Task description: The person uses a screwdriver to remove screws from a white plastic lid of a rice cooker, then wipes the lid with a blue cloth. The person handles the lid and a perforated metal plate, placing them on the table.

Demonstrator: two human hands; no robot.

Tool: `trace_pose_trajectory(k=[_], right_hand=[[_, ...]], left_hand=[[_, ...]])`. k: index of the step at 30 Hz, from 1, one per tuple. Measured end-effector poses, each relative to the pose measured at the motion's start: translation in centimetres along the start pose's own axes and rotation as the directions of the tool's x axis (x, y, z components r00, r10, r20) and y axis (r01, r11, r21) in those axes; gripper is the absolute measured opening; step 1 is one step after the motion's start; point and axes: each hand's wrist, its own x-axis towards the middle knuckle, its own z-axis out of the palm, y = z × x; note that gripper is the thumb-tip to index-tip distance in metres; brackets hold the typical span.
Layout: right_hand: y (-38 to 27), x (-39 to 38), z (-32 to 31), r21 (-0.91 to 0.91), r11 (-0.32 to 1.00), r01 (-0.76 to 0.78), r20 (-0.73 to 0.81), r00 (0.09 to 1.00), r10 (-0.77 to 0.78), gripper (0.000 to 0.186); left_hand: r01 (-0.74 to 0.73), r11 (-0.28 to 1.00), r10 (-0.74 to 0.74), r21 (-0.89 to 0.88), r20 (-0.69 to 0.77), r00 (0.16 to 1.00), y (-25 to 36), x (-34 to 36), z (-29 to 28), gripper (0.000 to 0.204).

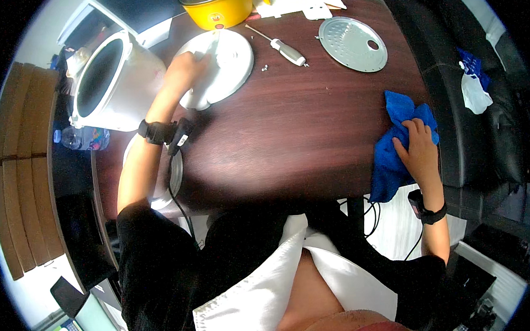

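Toward the far left of the table, my left hand (187, 71) is on a white round lid-like disc (231, 69), its fingers curled at the raised middle part. A white bucket-shaped appliance body (137, 91) with a dark opening lies tilted beside that forearm. At the right edge my right hand (419, 150) grips a crumpled blue cloth (389, 160), which hangs partly over the table's edge. Between the hands, further back, lie a screwdriver (288, 52) with a grey-and-white handle and a round grey metal plate (354, 46) with small holes. My left forearm partly hides a shiny round metal piece (175, 172).
A yellow pot (220, 10) stands at the back, near papers and a white flat piece (317, 10). Small white bits (265, 67) lie on the dark wooden table (287, 129). A plastic bottle (83, 138) is at the left; a black sofa (457, 86) flanks the right.
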Motion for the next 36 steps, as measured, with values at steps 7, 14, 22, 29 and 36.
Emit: trace_pose_trajectory(k=[7,14,22,29,36], right_hand=[[-0.4,0.2,-0.6,0.026,1.000,-0.004,0.045,0.999,0.003,0.039],[1.0,1.1,-3.9,0.204,0.978,0.043,0.215,0.973,-0.087,0.043],[4.4,13.1,-7.9,0.087,0.989,-0.117,0.574,0.817,0.046,0.034],[6.1,25.7,0.6,0.037,0.851,-0.523,0.676,0.640,0.364,0.068],[9.3,27.9,6.1,0.215,0.777,-0.592,0.771,0.591,0.237,0.046]], left_hand=[[-0.007,1.000,0.007,0.001,-0.005,1.000,-0.2,-0.6,0.3,0.055],[0.012,1.000,-0.012,-0.005,0.024,1.000,0.2,-2.2,-0.9,0.053],[0.001,1.000,-0.001,0.017,0.000,1.000,1.0,-2.5,-2.3,0.054],[-0.152,0.984,0.159,0.089,-0.077,0.984,-0.9,2.3,0.2,0.054],[-0.147,0.988,0.144,-0.046,-0.063,0.988,-1.4,4.6,1.3,0.040]])
